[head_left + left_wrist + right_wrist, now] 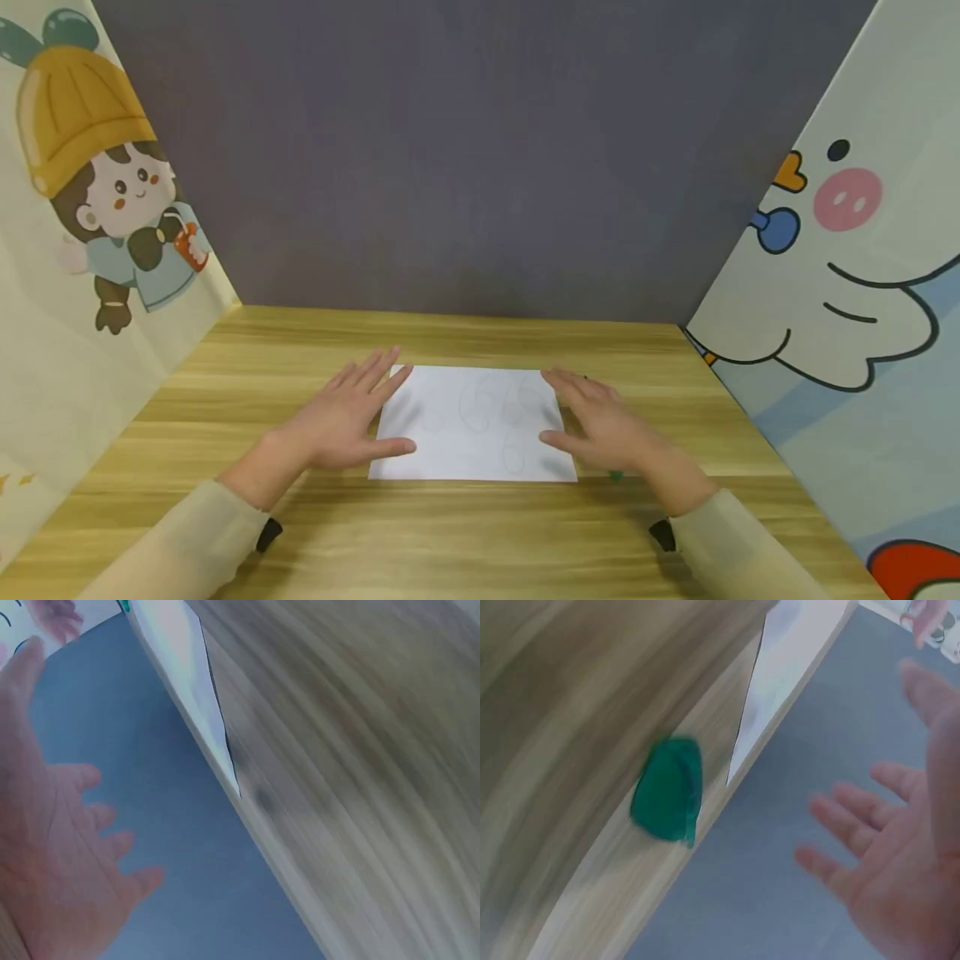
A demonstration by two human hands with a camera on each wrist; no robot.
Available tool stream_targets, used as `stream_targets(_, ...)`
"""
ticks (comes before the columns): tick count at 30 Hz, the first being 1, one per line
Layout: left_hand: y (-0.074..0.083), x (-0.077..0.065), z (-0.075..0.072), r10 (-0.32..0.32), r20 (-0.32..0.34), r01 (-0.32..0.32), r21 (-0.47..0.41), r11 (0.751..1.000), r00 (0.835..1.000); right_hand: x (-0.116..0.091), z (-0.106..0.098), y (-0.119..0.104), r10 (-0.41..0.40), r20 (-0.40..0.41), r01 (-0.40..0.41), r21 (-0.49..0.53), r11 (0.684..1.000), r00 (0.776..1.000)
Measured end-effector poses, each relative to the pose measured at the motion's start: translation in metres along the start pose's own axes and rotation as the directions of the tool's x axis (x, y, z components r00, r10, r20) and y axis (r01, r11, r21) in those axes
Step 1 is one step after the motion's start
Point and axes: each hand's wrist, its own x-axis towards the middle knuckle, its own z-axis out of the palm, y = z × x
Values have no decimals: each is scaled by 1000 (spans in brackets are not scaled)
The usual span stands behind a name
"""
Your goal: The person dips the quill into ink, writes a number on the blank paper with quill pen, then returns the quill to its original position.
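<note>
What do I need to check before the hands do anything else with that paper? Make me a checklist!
1. Paper lies on the table: ok.
2. Left hand empty: ok.
3. Right hand empty: ok.
4. Paper held steady: not ok, neither hand presses it down.
5. Green thing off the paper: ok, it lies beside it, near the right hand.
6. What the green thing is: cannot tell, it looks blurry.

A paper [468, 454] lies on the desk [420, 542], between the left hand [345, 425] and the right hand [607, 425]; an item [666, 791] sits right of it, and a wall [465, 167] stands behind.
</note>
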Motion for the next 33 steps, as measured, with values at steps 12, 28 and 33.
stream_targets(12, -35, -21, 5, 93, 175, -91, -17, 996, 980, -18, -15, 58, 144, -27, -138, 155, 978, 989)
stream_targets(28, -31, -16, 12, 112, 291, -93, -80, 992, 950, -27, -18, 93, 229, 81, -239, 152, 959, 970)
stream_targets(33, -30, -18, 13, 111, 278, -97, -64, 993, 954, -21, -16, 106, 225, 103, -241, 187, 952, 969)
